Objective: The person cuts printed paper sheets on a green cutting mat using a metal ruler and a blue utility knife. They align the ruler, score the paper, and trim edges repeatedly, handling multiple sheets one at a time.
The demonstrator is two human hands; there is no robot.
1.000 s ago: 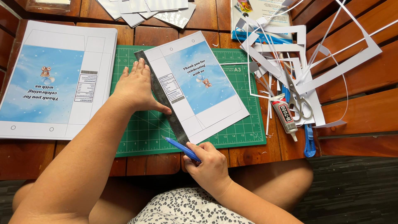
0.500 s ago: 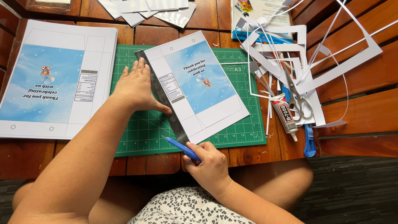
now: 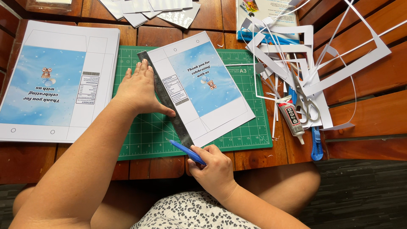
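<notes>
My left hand presses flat on a dark metal ruler that lies along the left edge of a printed sheet with a blue sky picture. The sheet rests tilted on a green cutting mat. My right hand grips a blue craft knife, whose tip sits at the near end of the ruler by the sheet's lower corner.
A stack of matching printed sheets lies to the left on the wooden table. At right sit white paper offcuts, scissors, a glue tube and a blue cutter. More cut pieces lie at the back.
</notes>
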